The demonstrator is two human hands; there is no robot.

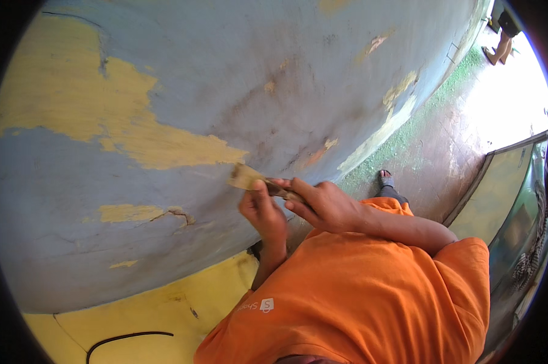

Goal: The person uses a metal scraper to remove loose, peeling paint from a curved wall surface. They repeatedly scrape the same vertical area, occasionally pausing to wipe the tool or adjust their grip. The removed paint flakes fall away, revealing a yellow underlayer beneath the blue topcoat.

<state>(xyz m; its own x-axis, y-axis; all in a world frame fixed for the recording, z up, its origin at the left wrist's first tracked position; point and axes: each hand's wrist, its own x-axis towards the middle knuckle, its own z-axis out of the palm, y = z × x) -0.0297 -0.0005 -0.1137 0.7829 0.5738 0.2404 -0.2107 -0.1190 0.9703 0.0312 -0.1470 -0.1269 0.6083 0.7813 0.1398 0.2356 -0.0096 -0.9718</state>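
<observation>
My right hand is closed around the brown handle of a flat scraper, its blade pale and stained. My left hand grips the same tool near the blade, with the thumb on the blade's face. The blade's end lies at the blue-grey wall, just below the right tip of a large yellow patch with ragged edges. Whether the edge touches the wall is hard to tell. A smaller yellow patch beside a crack lies to the lower left.
Green flakes litter the floor along the wall's foot, near my sandalled foot. A framed panel stands on my right. Another person's legs show at the far right. A black cable crosses the yellow surface at lower left.
</observation>
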